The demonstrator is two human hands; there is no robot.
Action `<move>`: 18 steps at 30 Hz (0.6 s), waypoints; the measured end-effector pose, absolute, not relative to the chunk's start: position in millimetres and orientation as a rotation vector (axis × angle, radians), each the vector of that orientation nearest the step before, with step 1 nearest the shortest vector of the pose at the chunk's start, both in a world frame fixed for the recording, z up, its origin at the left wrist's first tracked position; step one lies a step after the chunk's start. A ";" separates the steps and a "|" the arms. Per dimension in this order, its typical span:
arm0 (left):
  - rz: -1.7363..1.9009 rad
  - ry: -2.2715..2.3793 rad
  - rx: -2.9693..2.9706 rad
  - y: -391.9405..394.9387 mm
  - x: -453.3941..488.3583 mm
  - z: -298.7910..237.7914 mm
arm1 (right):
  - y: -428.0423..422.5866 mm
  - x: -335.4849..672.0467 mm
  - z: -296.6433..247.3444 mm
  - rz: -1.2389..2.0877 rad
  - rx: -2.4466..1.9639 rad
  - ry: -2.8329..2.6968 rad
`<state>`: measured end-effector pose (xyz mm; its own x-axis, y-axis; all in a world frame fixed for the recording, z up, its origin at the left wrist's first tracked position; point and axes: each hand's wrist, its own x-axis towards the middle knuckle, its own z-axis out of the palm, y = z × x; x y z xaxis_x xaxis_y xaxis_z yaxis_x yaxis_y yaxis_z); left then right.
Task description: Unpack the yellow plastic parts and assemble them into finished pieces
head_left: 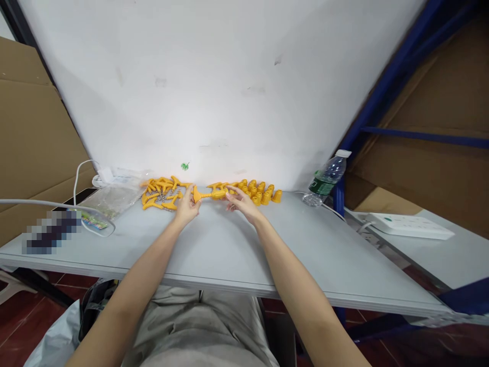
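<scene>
My left hand [187, 206] and my right hand [240, 201] together hold one yellow plastic tool [209, 194] just above the grey table [229, 255]. The left fingers pinch its forked handle end, the right fingers grip its thicker barrel end. A heap of yellow Y-shaped handles with metal pins [162, 192] lies to the left of my hands. Behind my right hand stands a cluster of several yellow cone-shaped caps [260, 192].
A clear plastic bag [110, 201] and a white cable with plug [100, 177] lie at the left. A water bottle [326, 178] leans at the right by a blue rack post. A white power strip [410, 225] rests on the neighbouring table. White wall behind.
</scene>
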<state>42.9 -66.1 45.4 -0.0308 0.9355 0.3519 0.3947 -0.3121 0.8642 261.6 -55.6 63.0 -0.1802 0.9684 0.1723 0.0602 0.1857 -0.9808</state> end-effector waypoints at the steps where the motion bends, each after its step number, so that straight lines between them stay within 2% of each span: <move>1: 1.339 1.412 1.713 -65.7 42.4 45.4 | -55.3 262.4 62.3 1.158 -1.001 -1.494; 18: 1.299 1.396 1.771 -61.4 37.5 41.9 | -55.1 255.1 58.5 1.050 -0.970 -1.502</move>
<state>37.5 -61.4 41.9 0.0027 0.9346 0.3558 0.4218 -0.3236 0.8470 255.1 -55.1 58.5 -0.1575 0.9458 0.2839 0.0588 0.2959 -0.9534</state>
